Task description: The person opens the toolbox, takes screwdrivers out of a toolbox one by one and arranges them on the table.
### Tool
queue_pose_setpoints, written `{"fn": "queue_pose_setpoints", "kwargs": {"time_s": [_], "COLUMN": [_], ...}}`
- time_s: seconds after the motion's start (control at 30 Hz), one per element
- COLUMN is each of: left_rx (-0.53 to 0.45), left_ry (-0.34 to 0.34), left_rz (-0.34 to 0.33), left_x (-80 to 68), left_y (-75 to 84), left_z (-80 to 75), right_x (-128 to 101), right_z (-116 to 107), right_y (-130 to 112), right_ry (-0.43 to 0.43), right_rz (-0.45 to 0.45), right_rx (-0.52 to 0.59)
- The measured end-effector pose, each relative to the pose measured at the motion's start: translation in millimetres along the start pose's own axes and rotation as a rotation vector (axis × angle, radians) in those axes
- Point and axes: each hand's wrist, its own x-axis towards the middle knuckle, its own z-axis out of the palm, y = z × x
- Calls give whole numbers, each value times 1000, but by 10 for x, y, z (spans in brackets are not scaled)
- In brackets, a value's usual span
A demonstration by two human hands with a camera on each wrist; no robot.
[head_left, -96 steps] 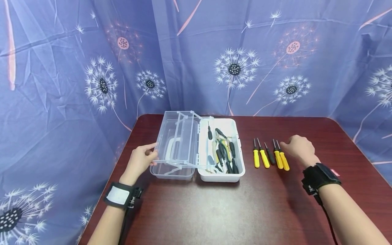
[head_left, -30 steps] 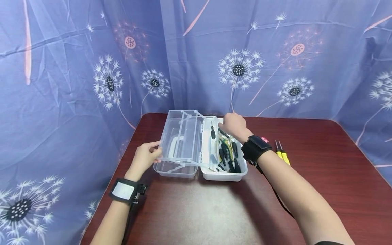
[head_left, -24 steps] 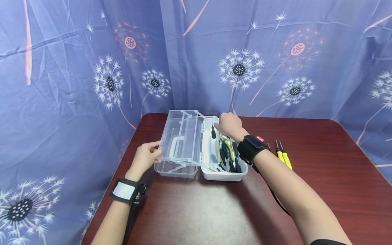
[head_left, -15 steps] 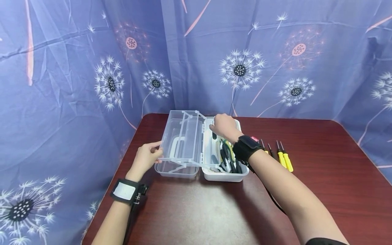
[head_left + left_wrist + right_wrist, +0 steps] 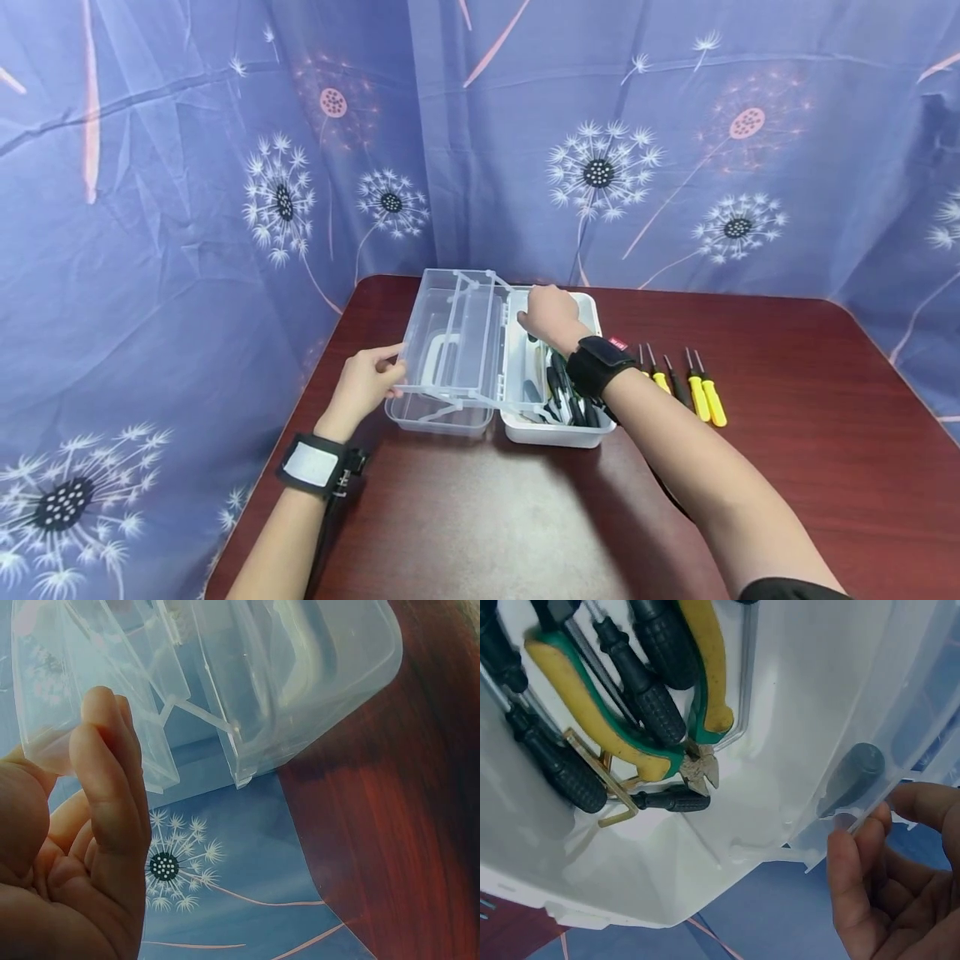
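My left hand [image 5: 363, 379] pinches the outer edge of a clear plastic tray [image 5: 67, 690], which is linked by hinged arms in an opened toolbox. My right hand [image 5: 553, 315] reaches over the far part of the white toolbox base [image 5: 558, 435]. In the right wrist view, its thumb and fingers pinch the edge of another clear tray [image 5: 922, 697]. A dark-handled screwdriver [image 5: 859, 765] shows through that tray. Yellow-and-green pliers [image 5: 585, 697], several black-handled tools and a brass-coloured bent piece [image 5: 604, 780] lie in the base.
Beside the base, on the right, lies a row of several screwdrivers, including a yellow-handled one [image 5: 712, 404] and a black-handled one [image 5: 678, 387]. The toolbox's clear lid [image 5: 442, 425] rests on the dark red table [image 5: 465, 517]. A patterned blue curtain [image 5: 495, 167] hangs behind.
My right hand has gone from beside the screwdriver row to over the toolbox, then further left to the clear tray's edge. The left hand keeps its hold. The head view has shifted slightly.
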Motion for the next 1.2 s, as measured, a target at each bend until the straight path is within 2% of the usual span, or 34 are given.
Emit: {"fn": "queue_pose_setpoints", "kwargs": {"time_s": [0.2, 0.4, 0.57, 0.73, 1.2], "left_rx": [3, 5, 6, 16, 17], "left_ry": [-3, -5, -4, 0, 3], "left_rz": [-4, -3, -3, -1, 4], "left_x": [3, 10, 12, 1, -6], "left_y": [-2, -5, 4, 17, 5], "left_z": [8, 6, 7, 0, 1], "right_x": [55, 93, 110, 111, 126], "right_z": [39, 64, 108, 185, 226], "right_y": [-7, -4, 6, 30, 50], "right_ry": [-5, 0, 20, 47, 34], "right_rz": [53, 68, 65, 24, 16], "right_rx": [2, -14, -43, -49, -13]}}
